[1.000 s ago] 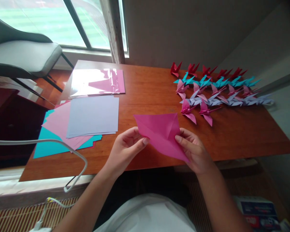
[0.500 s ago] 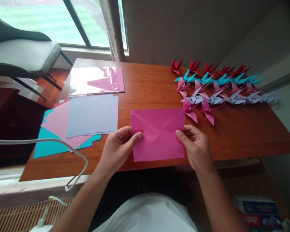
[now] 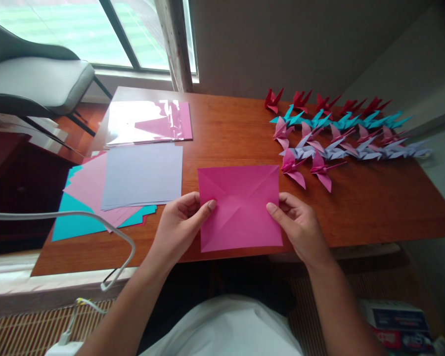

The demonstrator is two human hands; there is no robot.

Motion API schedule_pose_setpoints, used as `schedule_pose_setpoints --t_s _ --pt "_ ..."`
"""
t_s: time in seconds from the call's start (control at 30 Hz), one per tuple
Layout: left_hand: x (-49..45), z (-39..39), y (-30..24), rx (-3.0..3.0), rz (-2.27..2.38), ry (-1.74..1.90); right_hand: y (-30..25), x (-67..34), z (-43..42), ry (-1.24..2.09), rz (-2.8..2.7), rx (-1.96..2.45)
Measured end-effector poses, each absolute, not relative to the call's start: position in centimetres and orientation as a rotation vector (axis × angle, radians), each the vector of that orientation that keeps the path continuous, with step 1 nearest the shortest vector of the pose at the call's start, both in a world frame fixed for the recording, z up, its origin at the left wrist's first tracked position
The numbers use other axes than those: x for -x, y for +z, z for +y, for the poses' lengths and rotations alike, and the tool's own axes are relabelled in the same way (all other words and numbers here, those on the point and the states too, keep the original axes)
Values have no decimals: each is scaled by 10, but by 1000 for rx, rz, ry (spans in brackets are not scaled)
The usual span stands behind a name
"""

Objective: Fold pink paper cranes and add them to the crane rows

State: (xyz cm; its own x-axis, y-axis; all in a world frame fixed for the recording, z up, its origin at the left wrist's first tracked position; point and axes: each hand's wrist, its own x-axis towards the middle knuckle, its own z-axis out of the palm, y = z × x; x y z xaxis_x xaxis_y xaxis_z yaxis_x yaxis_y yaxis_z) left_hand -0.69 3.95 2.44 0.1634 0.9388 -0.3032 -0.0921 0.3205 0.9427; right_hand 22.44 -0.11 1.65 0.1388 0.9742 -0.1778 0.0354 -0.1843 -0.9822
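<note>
A square sheet of magenta origami paper point(image 3: 241, 210) is held up above the table's front edge, with diagonal creases that meet near its middle. My left hand point(image 3: 183, 217) pinches its left edge, thumb on the face toward me and fingers behind. On the opposite edge, my right hand point(image 3: 296, 220) grips it the same way. Just past the paper's upper right corner stand two magenta paper cranes point(image 3: 322, 170). The fingertips behind the sheet are hidden.
Rows of red, turquoise, pink and lilac paper cranes point(image 3: 343, 119) line the right back of the wooden table point(image 3: 222, 128). At left lie lilac sheets point(image 3: 143, 173), pink and turquoise sheets point(image 3: 77, 217), and a clear packet of paper point(image 3: 148, 121). A white cable point(image 3: 122, 235) loops across the front left.
The magenta sheet has turned slightly and shifted a little left in my hands, its diagonal creases showing differently. Both hands keep their pinch on its sides.
</note>
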Motion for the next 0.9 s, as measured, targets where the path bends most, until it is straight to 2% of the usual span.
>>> schedule_pose_setpoints --t_s 0.43,0.67,0.9 --pt "10 42 25 -935 1164 875 17 -227 -1 1199 -987 1460" --pt "12 42 26 -815 1106 779 19 -224 -4 1426 -820 1273" --pt "18 39 22 -687 945 884 31 -218 -2 1529 -640 1252"
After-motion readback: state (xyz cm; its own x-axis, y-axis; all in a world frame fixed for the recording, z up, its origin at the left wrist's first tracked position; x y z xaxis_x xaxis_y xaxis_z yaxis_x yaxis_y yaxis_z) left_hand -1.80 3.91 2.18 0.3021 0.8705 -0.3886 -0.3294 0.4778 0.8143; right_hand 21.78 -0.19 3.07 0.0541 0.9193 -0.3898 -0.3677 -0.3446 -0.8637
